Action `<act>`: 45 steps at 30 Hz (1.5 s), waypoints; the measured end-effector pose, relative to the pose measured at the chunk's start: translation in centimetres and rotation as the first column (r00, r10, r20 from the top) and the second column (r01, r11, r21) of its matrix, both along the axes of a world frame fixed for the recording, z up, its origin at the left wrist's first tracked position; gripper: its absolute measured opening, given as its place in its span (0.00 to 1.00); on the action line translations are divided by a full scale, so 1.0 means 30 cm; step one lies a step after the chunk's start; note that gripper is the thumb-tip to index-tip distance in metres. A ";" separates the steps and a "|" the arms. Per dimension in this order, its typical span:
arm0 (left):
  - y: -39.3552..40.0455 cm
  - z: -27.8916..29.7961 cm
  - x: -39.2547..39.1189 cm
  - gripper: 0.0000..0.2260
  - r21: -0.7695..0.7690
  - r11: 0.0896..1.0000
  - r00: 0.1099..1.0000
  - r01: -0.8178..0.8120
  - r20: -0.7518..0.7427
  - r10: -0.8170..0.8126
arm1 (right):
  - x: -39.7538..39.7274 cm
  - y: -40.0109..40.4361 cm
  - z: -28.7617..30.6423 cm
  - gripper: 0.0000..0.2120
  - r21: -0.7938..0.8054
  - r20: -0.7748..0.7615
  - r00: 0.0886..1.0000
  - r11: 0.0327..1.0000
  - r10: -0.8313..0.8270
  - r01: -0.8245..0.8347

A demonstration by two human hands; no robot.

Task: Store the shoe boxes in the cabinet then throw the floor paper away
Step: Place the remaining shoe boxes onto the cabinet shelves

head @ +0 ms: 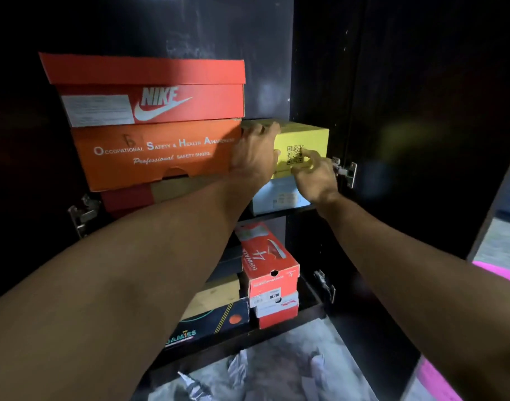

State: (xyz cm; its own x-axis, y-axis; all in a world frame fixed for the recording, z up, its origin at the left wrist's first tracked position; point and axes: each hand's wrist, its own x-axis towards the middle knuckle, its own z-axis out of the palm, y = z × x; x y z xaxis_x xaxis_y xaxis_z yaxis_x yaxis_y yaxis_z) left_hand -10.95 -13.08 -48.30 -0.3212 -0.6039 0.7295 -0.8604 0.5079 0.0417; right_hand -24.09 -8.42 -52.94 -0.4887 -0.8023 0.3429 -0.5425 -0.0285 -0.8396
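Note:
A yellow shoe box (311,134) with a QR code sits on the upper shelf of a dark cabinet (320,82), resting on a light blue box (276,198). My left hand (255,153) clasps the yellow box's left front corner, squeezed against an orange safety-shoe box (161,151). Fingertips and thumb of my right hand (313,175) are on the yellow box's front face near its lower edge. Crumpled pale paper (190,383) lies on the floor below the cabinet, with another piece of paper (317,364) to its right.
A red Nike box (149,91) tops the orange one, with a red-brown box (132,196) beneath. The lower shelf holds red boxes (269,261), a brown box (216,290) and a dark box (216,321). The open door (421,140) stands right, its metal hinge (347,170) beside my right hand.

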 end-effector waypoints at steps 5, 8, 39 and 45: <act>-0.046 -0.004 0.002 0.28 -0.060 0.988 0.979 -0.144 0.134 0.151 | -0.018 -0.039 -0.023 0.30 0.177 -0.033 0.969 0.956 0.245 -0.235; -0.037 -0.001 0.005 0.33 -0.014 0.994 0.980 -0.107 0.166 0.108 | -0.028 -0.017 -0.035 0.29 0.170 -0.050 0.970 0.959 0.240 -0.228; 1.477 -0.809 -0.976 0.18 0.478 0.106 0.308 0.872 -0.367 -0.878 | -0.624 2.006 -0.608 0.11 0.070 0.058 0.677 0.679 -0.734 0.731; 1.811 -1.089 -1.197 0.12 0.772 -0.103 0.365 0.627 -0.408 -0.837 | -0.770 2.390 -0.949 0.08 0.265 0.095 0.404 0.414 -0.910 0.871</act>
